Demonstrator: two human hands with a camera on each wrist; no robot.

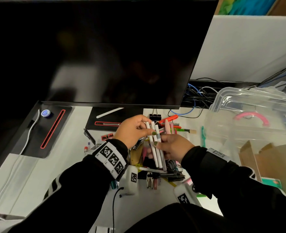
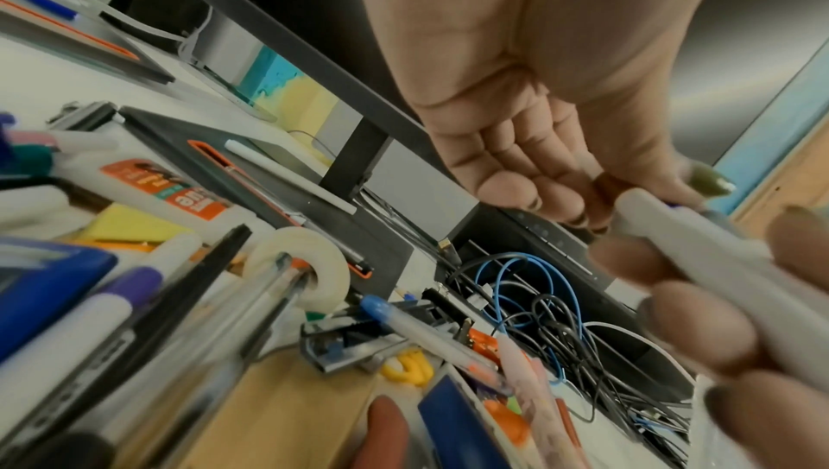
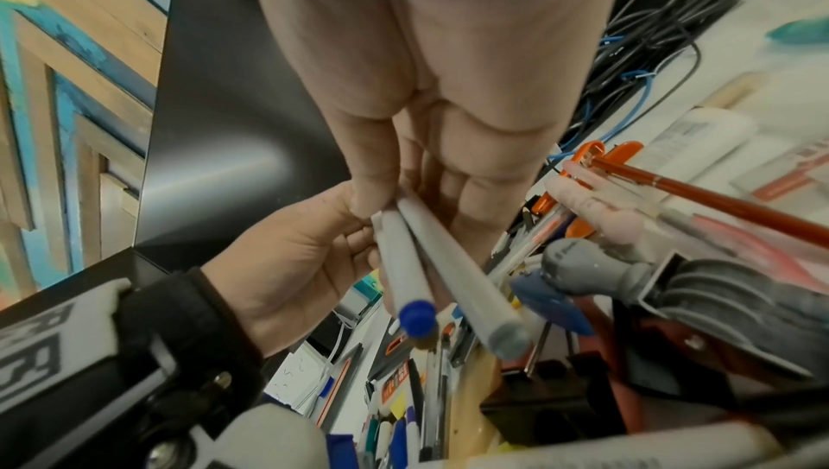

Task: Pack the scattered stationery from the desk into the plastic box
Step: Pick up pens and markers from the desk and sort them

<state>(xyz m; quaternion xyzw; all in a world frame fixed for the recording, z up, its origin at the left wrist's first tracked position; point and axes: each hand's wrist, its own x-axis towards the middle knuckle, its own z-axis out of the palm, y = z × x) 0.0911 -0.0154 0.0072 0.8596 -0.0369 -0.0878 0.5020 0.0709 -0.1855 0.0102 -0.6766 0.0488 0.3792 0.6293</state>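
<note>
A bundle of white pens [image 1: 155,145] sits at the centre of the head view, held above a heap of stationery [image 1: 157,170] on the white surface [image 1: 68,148]. The right hand [image 1: 174,147] curls its fingers and thumb round the lower part of the bundle; the left hand [image 1: 132,130] pinches the upper ends between thumb and fingertips. The clear plastic box [image 1: 256,118] stands at the right of the frame, its lid off, with a pink curved piece [image 1: 253,117] showing through its wall.

The right wrist view shows what the head view does not: one pen [image 3: 417,313] ends in a blue cap, another [image 3: 507,335] in a grey one, and an orange pen [image 3: 700,196] lies in the pile to the right. The left wrist view, lower left, shows a roll of tape [image 2: 309,264], a glue bottle [image 2: 166,189] with an orange label, a purple-capped marker [image 2: 130,288] and a blue-capped pen [image 2: 404,324], all blurred.

A dark monitor [image 1: 97,52] fills the upper left of the head view, its stand [image 1: 110,118] on the surface. Blue and black cables [image 1: 197,96] tangle behind it. Brown cardboard [image 1: 269,158] lies at lower right.
</note>
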